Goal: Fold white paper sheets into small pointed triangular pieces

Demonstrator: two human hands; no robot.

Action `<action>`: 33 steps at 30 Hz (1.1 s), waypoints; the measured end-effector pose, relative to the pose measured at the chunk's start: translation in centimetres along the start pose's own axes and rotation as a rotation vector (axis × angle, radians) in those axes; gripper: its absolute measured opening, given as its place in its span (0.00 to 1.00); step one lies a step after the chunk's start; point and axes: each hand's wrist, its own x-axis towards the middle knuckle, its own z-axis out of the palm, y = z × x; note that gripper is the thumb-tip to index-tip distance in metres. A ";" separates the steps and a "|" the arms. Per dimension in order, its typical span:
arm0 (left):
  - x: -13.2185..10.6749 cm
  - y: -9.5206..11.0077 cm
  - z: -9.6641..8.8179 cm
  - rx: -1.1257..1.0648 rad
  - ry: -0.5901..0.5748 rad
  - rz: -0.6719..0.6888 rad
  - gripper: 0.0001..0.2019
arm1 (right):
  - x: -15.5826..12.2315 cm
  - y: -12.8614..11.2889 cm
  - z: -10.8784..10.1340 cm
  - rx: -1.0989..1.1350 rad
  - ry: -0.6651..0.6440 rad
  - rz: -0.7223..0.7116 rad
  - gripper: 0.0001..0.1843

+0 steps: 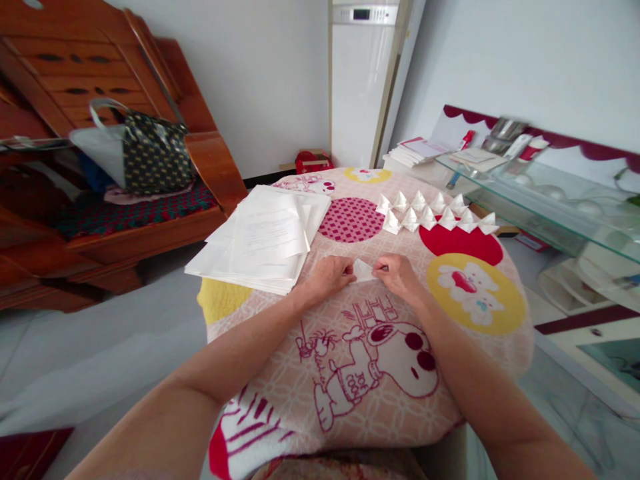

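Observation:
A small folded piece of white paper with a pointed top is held between my two hands, just above the cloth-covered table. My left hand pinches its left side, fingers curled. On the other side, my right hand grips the right corner between thumb and fingers. Beyond my right hand stand two rows of folded paper boats, white with pointed peaks. To the left lies a stack of paper sheets, the top ones faintly printed.
A patterned tablecloth with cartoon figures covers the round table. At right stands a glass-topped cabinet with books and cups. A wooden bench with a dark patterned bag is at left. A white air conditioner stands behind.

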 end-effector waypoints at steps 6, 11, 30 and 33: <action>0.2 -0.3 0.1 -0.025 0.002 0.000 0.06 | 0.0 0.1 0.0 -0.002 0.011 -0.011 0.09; -0.1 -0.4 0.6 -0.026 0.092 0.139 0.10 | 0.0 -0.1 0.0 0.005 0.008 0.024 0.08; -0.3 -0.7 1.2 0.040 -0.039 0.505 0.17 | -0.6 -0.3 -1.1 0.007 0.217 -0.052 0.10; -0.1 -0.8 1.5 0.030 -0.021 0.497 0.16 | -0.7 -0.9 0.0 0.039 0.097 -0.052 0.10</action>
